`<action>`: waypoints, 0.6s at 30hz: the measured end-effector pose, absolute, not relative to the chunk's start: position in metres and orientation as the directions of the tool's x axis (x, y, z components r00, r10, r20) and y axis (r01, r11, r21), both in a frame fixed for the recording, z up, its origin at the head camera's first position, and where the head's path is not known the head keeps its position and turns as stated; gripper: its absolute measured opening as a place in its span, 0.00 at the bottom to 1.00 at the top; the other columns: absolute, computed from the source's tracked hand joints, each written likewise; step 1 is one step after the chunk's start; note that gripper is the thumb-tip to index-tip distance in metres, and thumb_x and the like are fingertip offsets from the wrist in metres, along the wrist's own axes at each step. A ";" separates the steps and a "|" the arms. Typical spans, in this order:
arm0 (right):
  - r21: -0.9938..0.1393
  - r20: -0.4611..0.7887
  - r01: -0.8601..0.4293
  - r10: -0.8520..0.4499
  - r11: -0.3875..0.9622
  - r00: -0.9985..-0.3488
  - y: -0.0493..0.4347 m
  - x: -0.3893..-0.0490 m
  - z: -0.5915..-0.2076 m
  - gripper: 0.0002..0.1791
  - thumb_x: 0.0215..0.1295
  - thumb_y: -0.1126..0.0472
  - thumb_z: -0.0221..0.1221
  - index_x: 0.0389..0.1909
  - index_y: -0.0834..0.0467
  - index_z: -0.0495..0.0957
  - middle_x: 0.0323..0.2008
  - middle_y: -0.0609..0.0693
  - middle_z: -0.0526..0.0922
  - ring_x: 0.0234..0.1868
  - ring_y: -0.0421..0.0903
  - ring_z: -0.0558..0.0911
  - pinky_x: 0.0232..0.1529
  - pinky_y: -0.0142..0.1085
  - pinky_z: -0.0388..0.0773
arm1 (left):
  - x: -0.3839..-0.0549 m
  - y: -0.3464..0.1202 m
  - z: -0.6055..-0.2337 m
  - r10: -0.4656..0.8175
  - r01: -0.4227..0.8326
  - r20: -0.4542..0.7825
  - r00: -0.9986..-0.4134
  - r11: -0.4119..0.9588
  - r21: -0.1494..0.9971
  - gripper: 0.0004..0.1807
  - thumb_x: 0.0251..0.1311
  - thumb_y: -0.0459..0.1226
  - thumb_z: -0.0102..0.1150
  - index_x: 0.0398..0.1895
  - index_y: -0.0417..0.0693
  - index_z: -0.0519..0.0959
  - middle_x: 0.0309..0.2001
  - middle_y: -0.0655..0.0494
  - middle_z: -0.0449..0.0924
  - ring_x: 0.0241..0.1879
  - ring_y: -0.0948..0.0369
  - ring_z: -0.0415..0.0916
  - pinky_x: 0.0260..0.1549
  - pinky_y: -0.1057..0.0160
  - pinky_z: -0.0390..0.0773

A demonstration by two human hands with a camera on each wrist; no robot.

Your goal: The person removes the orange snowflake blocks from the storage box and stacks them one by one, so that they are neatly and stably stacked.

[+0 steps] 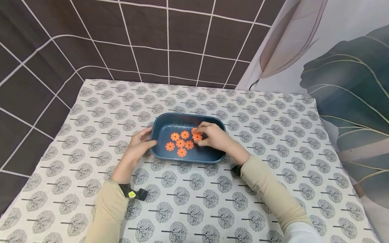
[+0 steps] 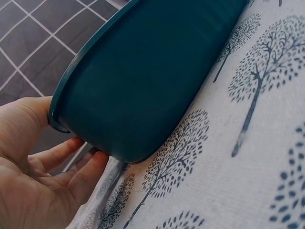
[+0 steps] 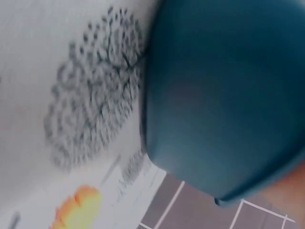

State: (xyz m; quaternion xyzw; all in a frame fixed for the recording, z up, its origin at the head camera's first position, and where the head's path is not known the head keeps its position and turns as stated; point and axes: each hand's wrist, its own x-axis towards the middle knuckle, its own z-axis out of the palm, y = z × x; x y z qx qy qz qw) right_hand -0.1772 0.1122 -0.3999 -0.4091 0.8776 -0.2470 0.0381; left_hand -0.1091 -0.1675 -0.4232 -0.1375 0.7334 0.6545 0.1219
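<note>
A dark blue-green oblong tub [image 1: 209,154] sits on the table, with several orange notched discs [image 1: 181,152] lying flat and clustered in its middle. My left hand [image 1: 138,146] holds the tub's left end, thumb over the rim and fingers against the outer wall, as the left wrist view also shows under the tub's side [image 2: 143,86]. Over the tub's right half, my right hand [image 1: 216,136] reaches inside and pinches an orange disc [image 1: 197,136] between thumb and fingers. Another disc partly shows behind its fingertips. In the right wrist view the tub's outer wall [image 3: 219,95] hides the fingers.
A white tablecloth [image 1: 194,199] with printed grey trees covers the table. Behind it hangs a dark curtain [image 1: 146,60] with white grid lines, and a leaf-patterned curtain [image 1: 343,77] is at the right. A blurred orange-yellow scalloped shape [image 3: 78,210] shows low in the right wrist view.
</note>
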 end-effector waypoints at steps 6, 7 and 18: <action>-0.434 0.168 -0.729 -0.747 0.530 -0.643 0.121 -0.174 -0.391 0.17 0.53 0.57 0.66 0.43 0.60 0.83 0.41 0.51 0.81 0.38 0.44 0.80 0.41 0.36 0.80 | -0.111 -0.167 -0.423 -0.034 -0.370 -0.369 -0.929 0.101 0.923 0.40 0.53 0.28 0.57 0.71 0.48 0.55 0.68 0.45 0.59 0.65 0.51 0.60 0.61 0.56 0.67; -0.431 0.167 -0.731 -0.750 0.529 -0.641 0.122 -0.172 -0.390 0.16 0.53 0.57 0.66 0.43 0.60 0.82 0.41 0.51 0.81 0.38 0.44 0.80 0.41 0.35 0.80 | -0.111 -0.167 -0.424 -0.032 -0.370 -0.369 -0.929 0.102 0.923 0.40 0.53 0.28 0.57 0.71 0.48 0.55 0.68 0.45 0.59 0.65 0.51 0.60 0.61 0.56 0.66; -0.422 0.160 -0.711 -0.726 0.562 -0.669 0.147 -0.158 -0.380 0.18 0.51 0.59 0.67 0.44 0.61 0.82 0.42 0.51 0.80 0.38 0.45 0.80 0.42 0.35 0.80 | -0.109 -0.167 -0.422 -0.033 -0.356 -0.355 -0.934 0.102 0.929 0.40 0.53 0.28 0.57 0.71 0.47 0.55 0.68 0.44 0.59 0.65 0.50 0.60 0.62 0.56 0.66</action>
